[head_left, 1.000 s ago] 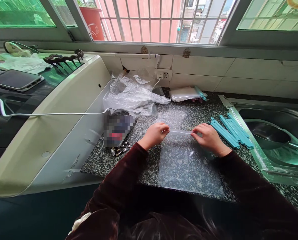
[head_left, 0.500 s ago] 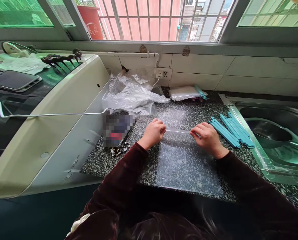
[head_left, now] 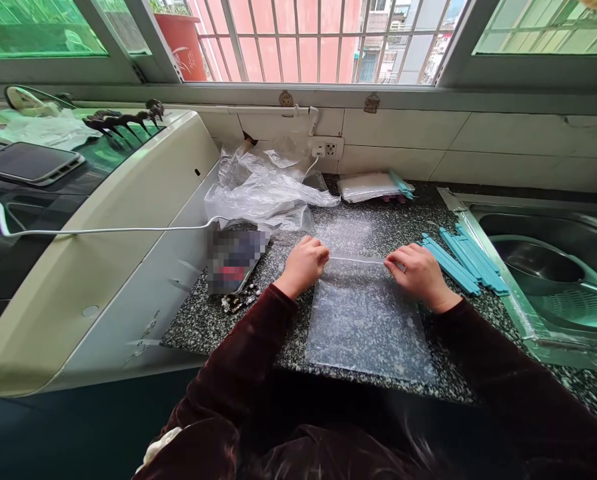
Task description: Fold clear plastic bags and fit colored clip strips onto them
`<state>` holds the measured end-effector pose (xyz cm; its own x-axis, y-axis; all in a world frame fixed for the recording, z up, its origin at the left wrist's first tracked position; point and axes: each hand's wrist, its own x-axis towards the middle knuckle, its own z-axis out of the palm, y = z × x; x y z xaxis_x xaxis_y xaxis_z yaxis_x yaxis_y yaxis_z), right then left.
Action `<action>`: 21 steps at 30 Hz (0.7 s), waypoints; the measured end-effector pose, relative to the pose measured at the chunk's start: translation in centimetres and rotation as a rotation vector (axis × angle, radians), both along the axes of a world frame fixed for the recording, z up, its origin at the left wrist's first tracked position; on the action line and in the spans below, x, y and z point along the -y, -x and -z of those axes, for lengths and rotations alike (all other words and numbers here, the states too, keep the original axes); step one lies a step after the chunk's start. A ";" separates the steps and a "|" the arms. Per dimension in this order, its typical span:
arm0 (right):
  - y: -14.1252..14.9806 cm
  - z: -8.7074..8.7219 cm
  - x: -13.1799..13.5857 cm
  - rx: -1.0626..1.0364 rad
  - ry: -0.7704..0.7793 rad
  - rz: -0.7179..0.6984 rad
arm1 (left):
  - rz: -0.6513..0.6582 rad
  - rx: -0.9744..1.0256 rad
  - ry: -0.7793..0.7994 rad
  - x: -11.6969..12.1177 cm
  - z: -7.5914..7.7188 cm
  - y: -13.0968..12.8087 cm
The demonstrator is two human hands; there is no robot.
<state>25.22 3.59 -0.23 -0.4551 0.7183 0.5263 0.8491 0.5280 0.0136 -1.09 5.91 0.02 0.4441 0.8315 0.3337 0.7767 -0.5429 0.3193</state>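
A clear flat plastic bag [head_left: 365,320] lies on the speckled granite counter [head_left: 378,230] in front of me. My left hand [head_left: 305,263] pinches the bag's top edge at its left corner. My right hand [head_left: 418,273] pinches the same edge at the right corner. Both hands are closed on the bag's rim, holding it stretched between them. A bundle of teal plastic strips [head_left: 461,260] lies just right of my right hand.
Crumpled clear plastic [head_left: 265,187] and a stack of bags [head_left: 373,187] lie at the back by a wall socket [head_left: 327,148]. A blurred packet [head_left: 235,257] with small dark beads [head_left: 238,300] sits left. A steel sink [head_left: 548,267] is right; a white appliance [head_left: 103,227] left.
The bag has shifted slightly left and toward me, with both hands keeping hold of its top edge. Little else moved.
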 end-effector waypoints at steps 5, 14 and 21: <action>-0.3 0.1 -0.3 -0.058 -0.010 -0.048 | -0.041 0.037 0.038 -0.2 0.2 0.3; 1.0 -0.4 0.4 -0.145 -0.122 -0.119 | 0.032 0.135 0.053 0.1 -0.2 0.0; 1.0 -0.5 0.4 -0.177 -0.103 -0.110 | 0.085 0.201 0.063 0.0 0.2 -0.2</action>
